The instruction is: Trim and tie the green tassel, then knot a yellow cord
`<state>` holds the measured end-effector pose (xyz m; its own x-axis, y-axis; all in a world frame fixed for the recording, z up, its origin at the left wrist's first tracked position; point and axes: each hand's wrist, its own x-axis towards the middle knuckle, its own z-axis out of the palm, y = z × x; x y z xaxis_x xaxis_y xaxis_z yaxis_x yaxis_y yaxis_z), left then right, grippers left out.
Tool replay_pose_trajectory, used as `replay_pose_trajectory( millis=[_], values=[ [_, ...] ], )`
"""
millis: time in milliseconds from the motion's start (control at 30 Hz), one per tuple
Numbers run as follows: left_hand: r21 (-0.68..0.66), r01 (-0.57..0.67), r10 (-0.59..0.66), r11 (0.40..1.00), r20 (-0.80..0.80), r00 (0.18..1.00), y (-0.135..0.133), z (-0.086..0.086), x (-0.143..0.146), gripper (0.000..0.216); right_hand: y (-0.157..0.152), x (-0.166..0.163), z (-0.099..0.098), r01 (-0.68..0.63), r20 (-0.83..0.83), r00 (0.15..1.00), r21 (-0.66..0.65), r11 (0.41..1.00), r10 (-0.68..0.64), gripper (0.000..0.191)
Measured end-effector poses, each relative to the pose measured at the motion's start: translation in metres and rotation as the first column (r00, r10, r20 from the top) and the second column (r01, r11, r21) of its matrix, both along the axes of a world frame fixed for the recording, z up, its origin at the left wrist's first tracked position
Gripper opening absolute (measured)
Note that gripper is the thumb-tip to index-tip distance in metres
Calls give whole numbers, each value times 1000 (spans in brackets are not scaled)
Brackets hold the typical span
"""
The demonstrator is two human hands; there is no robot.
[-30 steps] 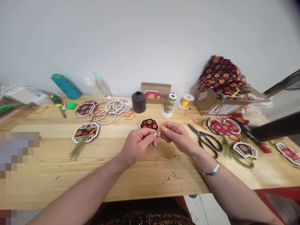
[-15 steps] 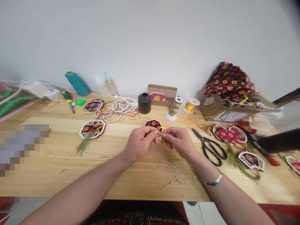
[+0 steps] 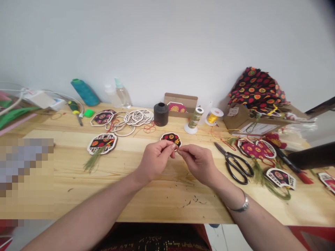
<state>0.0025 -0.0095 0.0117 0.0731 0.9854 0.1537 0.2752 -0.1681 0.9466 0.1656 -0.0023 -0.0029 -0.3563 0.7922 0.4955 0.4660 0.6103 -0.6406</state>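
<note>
My left hand (image 3: 157, 157) is closed in a pinch, thumb against forefinger, in the middle of the table. Facing it, my right hand (image 3: 199, 161) pinches too, its fingertips almost meeting the left ones. A thin yellow cord (image 3: 177, 141) shows at the fingertips; most of it is hidden between the fingers. Just behind them is a small ornament (image 3: 169, 136) with a pale wooden rim and black fabric patterned in red and orange; its lower part is covered by my hands. Black-handled scissors (image 3: 237, 164) lie right of my right hand.
A tasselled ornament (image 3: 102, 143) and wooden frames (image 3: 141, 117) lie left. At the back stand a black thread cone (image 3: 161, 115), a green-gold spool (image 3: 196, 118) and a yellow cord spool (image 3: 214, 115). A cardboard box (image 3: 251, 122) with patterned fabric stands right, near more ornaments (image 3: 280, 179).
My right hand has turned slightly and its fingers have drawn together. The yellow cord that stuck out above the right fingers now shows only against the ornament. My left hand is nearly still.
</note>
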Motion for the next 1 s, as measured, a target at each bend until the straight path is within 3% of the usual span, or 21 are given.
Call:
replay_pose_trajectory(
  millis=[700,833,1000],
  values=[
    [-26,9,-9,1000,28,1000,1,-4,0,26,-3,3,3,-81,244,967,37,996,70,19],
    [-14,12,-12,1000,-1,1000,1,-4,-1,27,-3,3,5,-73,315,949,171,983,16,19],
    [-3,77,-76,997,-121,990,2,-5,-3,28,-1,10,14,-101,401,914,376,921,-64,21]
  ],
)
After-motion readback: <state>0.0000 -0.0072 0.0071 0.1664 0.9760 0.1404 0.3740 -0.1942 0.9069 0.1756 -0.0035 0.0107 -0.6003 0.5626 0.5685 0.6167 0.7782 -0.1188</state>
